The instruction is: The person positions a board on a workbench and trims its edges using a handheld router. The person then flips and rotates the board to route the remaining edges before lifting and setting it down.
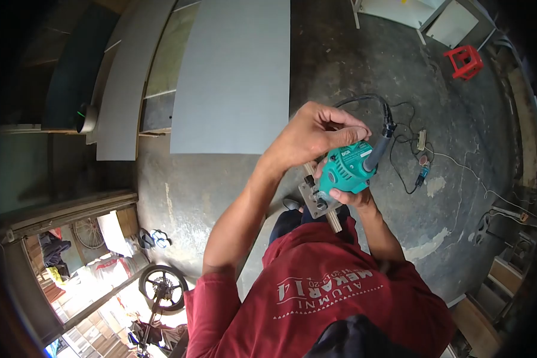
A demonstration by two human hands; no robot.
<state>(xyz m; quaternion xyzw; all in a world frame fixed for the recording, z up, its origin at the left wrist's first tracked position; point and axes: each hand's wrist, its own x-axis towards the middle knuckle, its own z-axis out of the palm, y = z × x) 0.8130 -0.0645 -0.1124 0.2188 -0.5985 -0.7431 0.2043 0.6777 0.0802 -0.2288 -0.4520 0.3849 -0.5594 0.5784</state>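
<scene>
A teal trim router (347,168) with a dark cord at its top end is held tilted in front of my body. My right hand (355,197) is wrapped round the router's body from below, thumb on the near side. My left hand (316,134) is closed over the router's top end, thumb and fingertips pressed together there; whatever is between them is too small to make out. At the router's lower end is a metal base plate (310,197) with black knobs. A light wooden strip (334,222) sticks out by the plate.
A large grey panel (235,71) lies ahead to the left, beside a narrower one (122,89). Cords and a blue plug (422,176) lie on the concrete floor to the right. A red stool (464,61) stands far right. A motorcycle wheel (162,288) is at lower left.
</scene>
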